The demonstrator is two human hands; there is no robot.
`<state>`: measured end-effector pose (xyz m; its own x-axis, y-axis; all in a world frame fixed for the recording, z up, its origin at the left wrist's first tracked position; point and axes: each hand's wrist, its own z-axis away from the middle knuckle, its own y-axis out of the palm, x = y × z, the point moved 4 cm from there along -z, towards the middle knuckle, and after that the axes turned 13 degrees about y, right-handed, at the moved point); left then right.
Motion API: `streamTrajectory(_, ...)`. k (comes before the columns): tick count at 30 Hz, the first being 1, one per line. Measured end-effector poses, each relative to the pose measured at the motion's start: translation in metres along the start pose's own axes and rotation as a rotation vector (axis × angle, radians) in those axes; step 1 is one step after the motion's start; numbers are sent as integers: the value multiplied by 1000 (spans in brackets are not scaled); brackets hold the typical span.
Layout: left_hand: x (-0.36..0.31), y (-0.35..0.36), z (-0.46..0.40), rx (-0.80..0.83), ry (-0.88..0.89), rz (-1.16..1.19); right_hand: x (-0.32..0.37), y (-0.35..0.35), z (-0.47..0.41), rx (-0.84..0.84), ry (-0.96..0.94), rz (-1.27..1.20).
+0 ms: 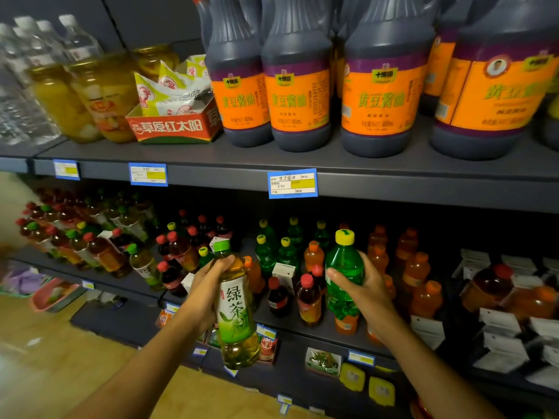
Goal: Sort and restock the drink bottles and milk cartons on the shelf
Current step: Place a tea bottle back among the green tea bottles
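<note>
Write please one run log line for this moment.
left hand: holds green tea bottle | right hand: holds green soda bottle | both bottles: upright before drink shelf

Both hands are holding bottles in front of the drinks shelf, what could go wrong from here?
1. The left hand grips the green tea bottle only near its neck, so it might slip.
2. Setting down the green soda bottle held by the right hand could topple the crowded red-capped bottles.

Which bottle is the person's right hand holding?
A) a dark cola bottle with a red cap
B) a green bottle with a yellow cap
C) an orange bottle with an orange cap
B: the right hand grips a green bottle topped with a yellow cap.
</note>
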<state>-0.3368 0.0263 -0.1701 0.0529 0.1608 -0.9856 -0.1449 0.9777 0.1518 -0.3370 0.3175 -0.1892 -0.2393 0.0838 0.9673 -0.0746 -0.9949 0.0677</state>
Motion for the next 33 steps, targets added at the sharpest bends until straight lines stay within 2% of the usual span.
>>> streamTrajectory(11,10,-79,-60,69,-108,70,5,69,-11,-137,25,62)
streamTrajectory(19,11,-135,-121,282,-331,116,-6,130,-23,-227,60,68)
streamTrajectory(23,11,-141,-146,396,-373,61,-9,147,-27,-274,54,75)
streamTrajectory(33,29,-122,-168,535,-534,-46,-16,148,-29,-295,68,50)
